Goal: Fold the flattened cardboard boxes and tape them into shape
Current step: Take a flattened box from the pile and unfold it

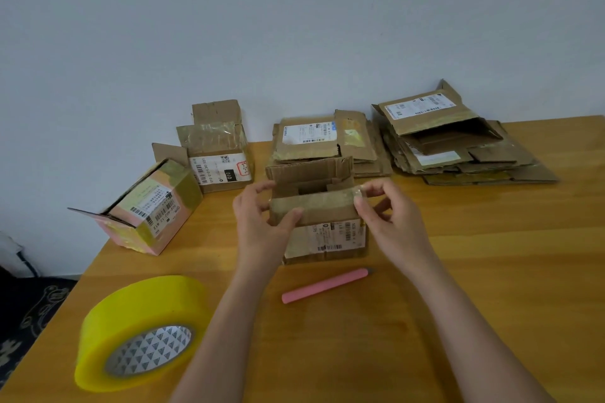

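A small cardboard box stands upright in the middle of the wooden table, its top flaps raised. My left hand grips its near flap at the left corner, thumb on the front face. My right hand pinches the same flap at the right corner. A big yellow tape roll lies flat at the near left. A pink pen-shaped cutter lies just in front of the box. Two stacks of flattened boxes sit behind: one in the centre, one at the far right.
Two formed boxes stand at the left: a pinkish one on its side near the table edge and a brown one with raised flaps against the wall. The table's left edge drops to a dark patterned floor.
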Motion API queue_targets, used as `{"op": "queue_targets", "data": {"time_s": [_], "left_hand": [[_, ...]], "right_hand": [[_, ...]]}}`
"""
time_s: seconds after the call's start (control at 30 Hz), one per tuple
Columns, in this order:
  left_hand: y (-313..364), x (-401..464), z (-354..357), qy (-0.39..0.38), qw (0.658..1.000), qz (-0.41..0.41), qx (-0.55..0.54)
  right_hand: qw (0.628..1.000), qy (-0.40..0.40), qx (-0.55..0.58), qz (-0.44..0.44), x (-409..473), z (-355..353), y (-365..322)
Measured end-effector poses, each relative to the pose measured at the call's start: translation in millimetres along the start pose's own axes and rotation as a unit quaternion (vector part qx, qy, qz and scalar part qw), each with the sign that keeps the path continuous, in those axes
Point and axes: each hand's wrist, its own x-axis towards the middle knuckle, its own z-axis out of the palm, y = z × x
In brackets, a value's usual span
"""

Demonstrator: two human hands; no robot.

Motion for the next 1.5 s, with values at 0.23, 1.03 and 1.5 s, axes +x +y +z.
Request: {"op": "queue_targets", "data": {"time_s": [0.23, 1.03, 1.5], "left_hand": [[-1, 10, 14, -0.045, 0.998, -0.005, 0.048], [-33, -19, -4, -0.013, 0.997, 0.068, 0.020], [-50, -19, 6, -0.020, 0.995, 0.092, -0.015]], "right_hand": [[0.994, -0.074, 0.027, 0.076, 16, 3, 1], [0.996, 0.007, 0.062, 0.069, -12, 25, -6], [0.973, -0.089, 0.200, 0.072, -1, 27, 8]]}}
